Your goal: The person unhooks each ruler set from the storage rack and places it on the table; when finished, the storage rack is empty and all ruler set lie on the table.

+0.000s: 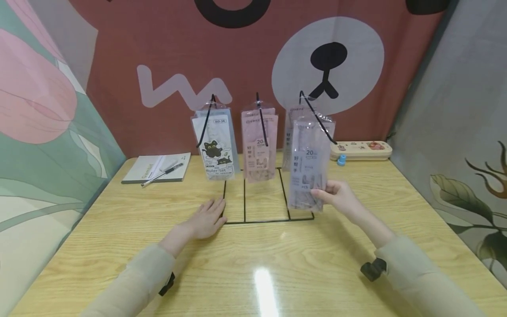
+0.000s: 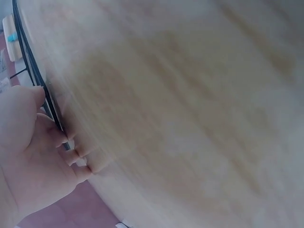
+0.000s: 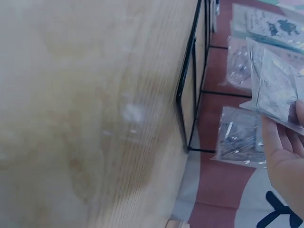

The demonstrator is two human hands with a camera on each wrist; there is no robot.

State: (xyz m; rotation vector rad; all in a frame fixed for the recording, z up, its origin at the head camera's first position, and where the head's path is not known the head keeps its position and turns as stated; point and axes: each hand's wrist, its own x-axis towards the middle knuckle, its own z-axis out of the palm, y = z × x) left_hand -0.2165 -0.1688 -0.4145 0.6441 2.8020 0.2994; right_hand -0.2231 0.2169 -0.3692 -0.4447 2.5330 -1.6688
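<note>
A black wire display rack (image 1: 267,221) stands on the table, with flat plastic packets hanging from its three hooks. My right hand (image 1: 339,198) pinches the lower right edge of the front purple packet (image 1: 310,163), thumb on its face; its top is at the right hook. Behind it hangs another purple packet (image 3: 240,135). From the middle hook hang pink packets (image 1: 259,149). On the left hook, a white and blue ruler set packet (image 1: 215,145) with black cats is in front. My left hand (image 1: 207,219) rests on the table, fingers extended, touching the rack's front left corner.
At the back left lies a notebook (image 1: 136,172) with a pen (image 1: 162,174) on it. A cream pencil case (image 1: 368,150) and a small blue object (image 1: 341,160) are at the back right. Behind the table hangs a reddish printed curtain (image 1: 166,119).
</note>
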